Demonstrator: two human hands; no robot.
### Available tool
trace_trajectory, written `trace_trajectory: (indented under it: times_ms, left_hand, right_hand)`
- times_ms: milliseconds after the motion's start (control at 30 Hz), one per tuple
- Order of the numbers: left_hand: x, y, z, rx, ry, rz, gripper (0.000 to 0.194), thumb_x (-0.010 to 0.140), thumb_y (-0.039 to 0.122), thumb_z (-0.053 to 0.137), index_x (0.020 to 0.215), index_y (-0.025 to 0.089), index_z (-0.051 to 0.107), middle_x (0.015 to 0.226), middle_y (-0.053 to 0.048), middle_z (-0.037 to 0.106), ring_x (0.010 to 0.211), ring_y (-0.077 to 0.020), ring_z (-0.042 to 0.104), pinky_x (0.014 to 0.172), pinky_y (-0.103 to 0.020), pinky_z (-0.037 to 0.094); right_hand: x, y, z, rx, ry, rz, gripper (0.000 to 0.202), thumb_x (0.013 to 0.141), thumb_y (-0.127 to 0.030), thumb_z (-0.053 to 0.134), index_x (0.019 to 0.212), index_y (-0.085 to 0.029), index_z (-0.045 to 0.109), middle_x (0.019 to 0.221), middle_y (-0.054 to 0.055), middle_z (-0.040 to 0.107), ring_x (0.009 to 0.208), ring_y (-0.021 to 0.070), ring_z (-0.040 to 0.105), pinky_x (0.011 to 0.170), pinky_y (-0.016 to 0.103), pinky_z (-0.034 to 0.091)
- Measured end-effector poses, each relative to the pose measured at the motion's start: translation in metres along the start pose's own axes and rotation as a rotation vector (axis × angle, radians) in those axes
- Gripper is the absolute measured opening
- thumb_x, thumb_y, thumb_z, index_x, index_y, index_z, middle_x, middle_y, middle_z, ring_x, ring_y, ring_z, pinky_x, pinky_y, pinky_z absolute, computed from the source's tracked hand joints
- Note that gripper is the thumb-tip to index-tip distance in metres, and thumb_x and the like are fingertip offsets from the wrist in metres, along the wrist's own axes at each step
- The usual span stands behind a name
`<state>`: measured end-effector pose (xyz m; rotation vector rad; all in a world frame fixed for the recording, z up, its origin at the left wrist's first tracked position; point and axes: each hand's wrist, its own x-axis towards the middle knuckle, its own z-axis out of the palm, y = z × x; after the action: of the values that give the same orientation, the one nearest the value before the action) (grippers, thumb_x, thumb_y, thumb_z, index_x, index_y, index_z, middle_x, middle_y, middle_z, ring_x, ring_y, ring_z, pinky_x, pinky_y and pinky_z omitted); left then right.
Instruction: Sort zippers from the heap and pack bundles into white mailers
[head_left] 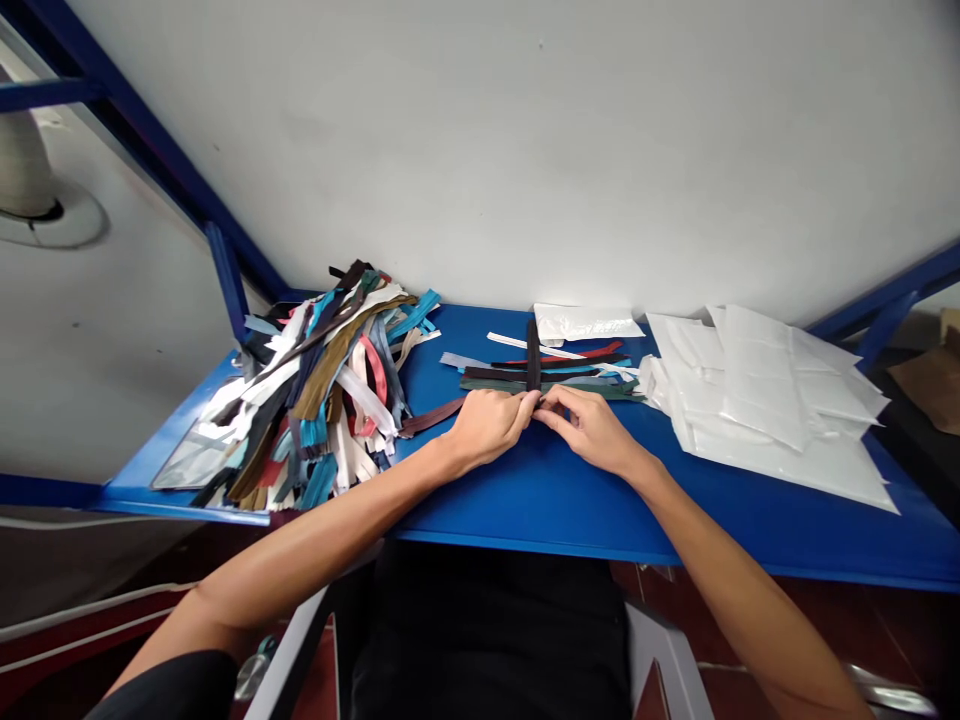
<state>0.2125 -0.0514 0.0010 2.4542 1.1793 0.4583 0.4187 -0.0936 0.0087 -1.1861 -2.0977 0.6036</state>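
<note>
A black zipper (533,355) runs away from me across a row of several zippers laid sideways, among them a dark green zipper (495,384) and a white zipper (517,345). Its near end is pinched between my left hand (491,425) and my right hand (589,425). The fingertips of both hands almost meet there and cover that end. A maroon zipper (433,417) stretches from the pile on the left to beneath my left hand; whether the hand touches it I cannot tell.
A tangled heap of many-coloured zippers (322,390) covers the left of the blue table (540,510). White plastic bags (765,390) lie stacked on the right, and one flat white packet (585,322) rests by the wall. Blue frame bars (225,265) rise at the left side.
</note>
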Motion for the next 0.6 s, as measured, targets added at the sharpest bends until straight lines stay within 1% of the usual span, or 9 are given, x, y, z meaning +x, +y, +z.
trace_trajectory:
  times_ms: [67, 133, 200, 300, 367, 400, 467, 533, 600]
  left_hand:
    - [-0.001, -0.003, -0.002, 0.004, 0.027, 0.088, 0.053, 0.116, 0.043, 0.031, 0.086, 0.020, 0.068, 0.080, -0.006, 0.077, 0.072, -0.0210, 0.071, 0.065, -0.029, 0.037]
    - [-0.002, -0.005, -0.004, 0.015, 0.033, 0.156, 0.050, 0.113, 0.056, 0.040, 0.093, 0.020, 0.069, 0.082, -0.006, 0.077, 0.075, -0.0223, 0.072, 0.064, -0.028, 0.037]
    - [-0.003, -0.005, -0.003, 0.046, 0.019, 0.172, 0.050, 0.110, 0.062, 0.046, 0.097, 0.020, 0.070, 0.085, -0.008, 0.078, 0.077, -0.0238, 0.074, 0.063, -0.028, 0.037]
    - [-0.002, -0.003, 0.000, 0.112, -0.018, 0.131, 0.050, 0.114, 0.049, 0.038, 0.098, 0.019, 0.073, 0.088, -0.012, 0.079, 0.077, -0.0249, 0.074, 0.063, -0.029, 0.037]
    - [0.000, -0.003, 0.001, 0.151, -0.009, 0.094, 0.052, 0.115, 0.043, 0.034, 0.097, 0.018, 0.075, 0.084, -0.014, 0.078, 0.074, -0.0253, 0.073, 0.062, -0.029, 0.037]
    - [0.001, -0.004, 0.001, 0.167, 0.016, 0.073, 0.052, 0.115, 0.042, 0.036, 0.095, 0.017, 0.076, 0.081, -0.014, 0.077, 0.072, -0.0253, 0.073, 0.062, -0.030, 0.037]
    - [0.004, -0.008, -0.003, 0.185, 0.112, 0.010, 0.054, 0.114, 0.042, 0.038, 0.088, 0.015, 0.077, 0.074, -0.015, 0.075, 0.068, -0.0243, 0.071, 0.060, -0.030, 0.035]
    - [0.007, -0.016, -0.012, 0.193, 0.233, -0.083, 0.056, 0.113, 0.041, 0.038, 0.081, 0.014, 0.076, 0.069, -0.014, 0.072, 0.065, -0.0227, 0.070, 0.060, -0.030, 0.033]
    - [0.010, -0.025, -0.023, 0.213, 0.338, -0.189, 0.059, 0.114, 0.040, 0.036, 0.078, 0.014, 0.076, 0.068, -0.014, 0.072, 0.065, -0.0218, 0.070, 0.060, -0.029, 0.033]
  right_hand:
    - [-0.001, 0.004, -0.001, 0.019, 0.036, -0.004, 0.021, 0.109, -0.037, 0.062, 0.094, -0.023, 0.064, 0.085, 0.003, 0.067, 0.070, 0.0185, 0.059, 0.067, 0.032, 0.046]
    - [-0.002, 0.006, -0.002, 0.021, 0.055, -0.033, 0.020, 0.109, -0.038, 0.061, 0.096, -0.023, 0.064, 0.088, 0.003, 0.067, 0.071, 0.0183, 0.059, 0.066, 0.031, 0.046]
    - [-0.003, 0.005, 0.000, 0.013, 0.036, -0.072, 0.020, 0.109, -0.037, 0.060, 0.096, -0.023, 0.064, 0.089, 0.004, 0.067, 0.071, 0.0182, 0.060, 0.066, 0.031, 0.046]
    - [-0.002, 0.001, 0.006, -0.004, 0.009, -0.077, 0.021, 0.109, -0.036, 0.060, 0.094, -0.023, 0.065, 0.085, 0.003, 0.066, 0.069, 0.0184, 0.058, 0.064, 0.032, 0.045]
    - [0.000, -0.001, 0.010, 0.001, 0.035, -0.030, 0.022, 0.108, -0.037, 0.061, 0.091, -0.023, 0.065, 0.080, 0.002, 0.065, 0.067, 0.0184, 0.057, 0.063, 0.032, 0.045]
    - [0.002, 0.000, 0.010, 0.007, 0.054, 0.000, 0.024, 0.108, -0.037, 0.061, 0.089, -0.023, 0.065, 0.080, 0.002, 0.066, 0.066, 0.0184, 0.058, 0.063, 0.032, 0.046]
    - [0.004, 0.006, 0.003, -0.009, 0.111, 0.061, 0.027, 0.107, -0.040, 0.061, 0.086, -0.023, 0.065, 0.079, 0.003, 0.069, 0.067, 0.0195, 0.061, 0.064, 0.033, 0.048]
    - [0.005, 0.018, -0.013, -0.068, 0.220, 0.134, 0.029, 0.106, -0.044, 0.061, 0.087, -0.022, 0.067, 0.081, 0.005, 0.073, 0.069, 0.0213, 0.065, 0.065, 0.034, 0.049]
    - [0.002, 0.032, -0.035, -0.131, 0.381, 0.225, 0.032, 0.103, -0.050, 0.064, 0.088, -0.022, 0.069, 0.083, 0.007, 0.075, 0.071, 0.0228, 0.068, 0.066, 0.034, 0.051]
